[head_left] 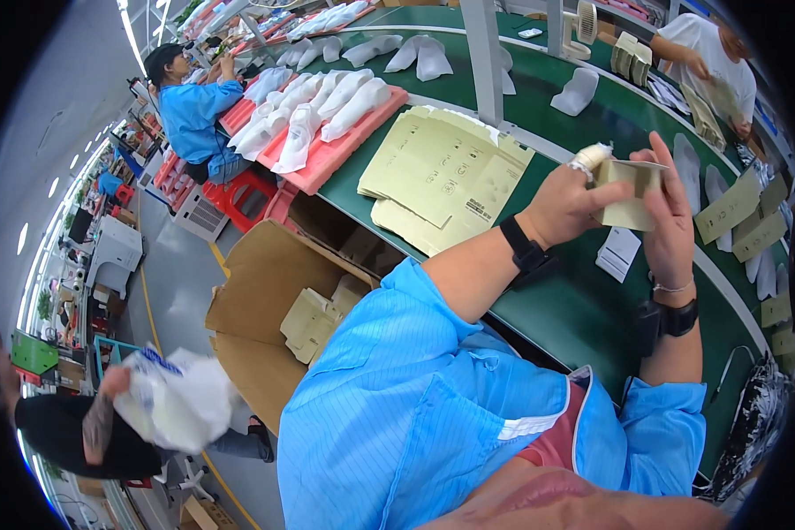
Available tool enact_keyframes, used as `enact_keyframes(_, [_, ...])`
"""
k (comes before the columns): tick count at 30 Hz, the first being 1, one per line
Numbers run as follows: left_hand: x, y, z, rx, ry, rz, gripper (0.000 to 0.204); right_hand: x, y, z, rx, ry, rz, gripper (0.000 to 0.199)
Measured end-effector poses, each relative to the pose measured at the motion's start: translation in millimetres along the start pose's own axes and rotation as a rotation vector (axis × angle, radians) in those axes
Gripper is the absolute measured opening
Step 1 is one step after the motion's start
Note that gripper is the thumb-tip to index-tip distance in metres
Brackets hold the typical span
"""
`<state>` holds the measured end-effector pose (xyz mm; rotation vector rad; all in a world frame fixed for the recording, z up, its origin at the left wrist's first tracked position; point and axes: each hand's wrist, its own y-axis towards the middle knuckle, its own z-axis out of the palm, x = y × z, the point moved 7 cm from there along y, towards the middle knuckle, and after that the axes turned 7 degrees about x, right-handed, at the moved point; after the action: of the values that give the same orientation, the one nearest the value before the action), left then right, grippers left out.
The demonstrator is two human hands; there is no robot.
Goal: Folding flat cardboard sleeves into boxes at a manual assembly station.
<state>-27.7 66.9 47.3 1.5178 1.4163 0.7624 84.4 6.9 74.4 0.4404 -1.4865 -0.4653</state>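
Observation:
Over the green work surface (539,327), both my hands grip a small khaki carton (627,212). My left hand (558,205) holds its left side, with a thumb across the front; one finger is wrapped in a pale covering. My right hand (673,231) presses against the right side, its fingers reaching up past the carton's top. The top edge looks folded out; what is inside cannot be seen. Just below the carton lies a white printed card (619,253). To the left of my left hand rests a stack of flat khaki carton blanks (446,168).
Pink trays (368,122) carry white wrapped items. Beside my left arm stands an open cardboard box (252,291) with carton blanks inside. A metal post (483,62) rises behind the stack. White wrapped pieces (576,91) lie on the belt. Co-workers sit at far left and far right; another person walks past.

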Motion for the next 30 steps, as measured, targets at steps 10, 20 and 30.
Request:
enact_keyframes(10, [-4,-2,5,-0.016,-0.024,0.011,0.084,32,-3,3,0.305,-0.654,-0.043,0.036])
enact_keyframes(20, [-4,1,-4,-0.039,0.006,0.085,0.088,33,-1,13,0.255,-0.937,-0.126,0.053])
enact_keyframes(30, [58,-22,34,-0.117,-1.426,-0.947,0.107,44,-24,3,0.171,-1.258,-0.543,0.069])
